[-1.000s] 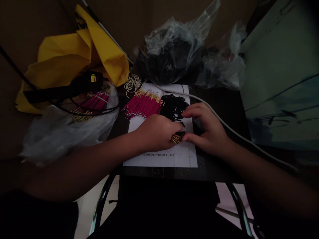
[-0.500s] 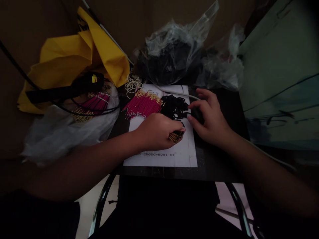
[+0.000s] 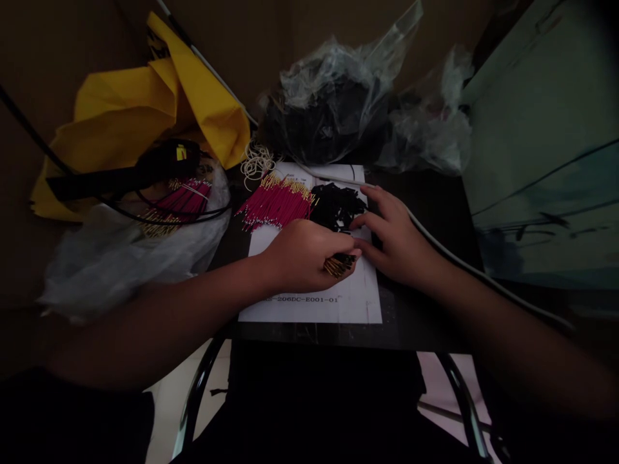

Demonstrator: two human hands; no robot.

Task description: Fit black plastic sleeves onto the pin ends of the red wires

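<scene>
My left hand (image 3: 312,251) is closed round a bundle of thin wires (image 3: 340,265); their gold-coloured tips stick out below the fingers, with dark parts beside them. Just to its right, my right hand (image 3: 394,235) has its fingers apart, with the thumb tip close to the left fingertips; nothing shows between its fingers. Those fingers reach the right edge of a pile of small black sleeve-like pieces (image 3: 333,200). Left of that pile lies a row of magenta wires (image 3: 280,203) with gold terminals at one end and silvery tips at the other. Both lie on a printed white sheet (image 3: 309,309).
White string (image 3: 258,161) lies behind the wires. Clear plastic bags with dark contents (image 3: 333,109) stand at the back. On the left are a yellow bag (image 3: 126,96) and a banded wire bundle (image 3: 186,201) on plastic. A pale cable (image 3: 449,254) runs along the right.
My right hand has moved left, from the dark mouse-like object on the table to beside my left hand. The left hand keeps its hold on the wires.
</scene>
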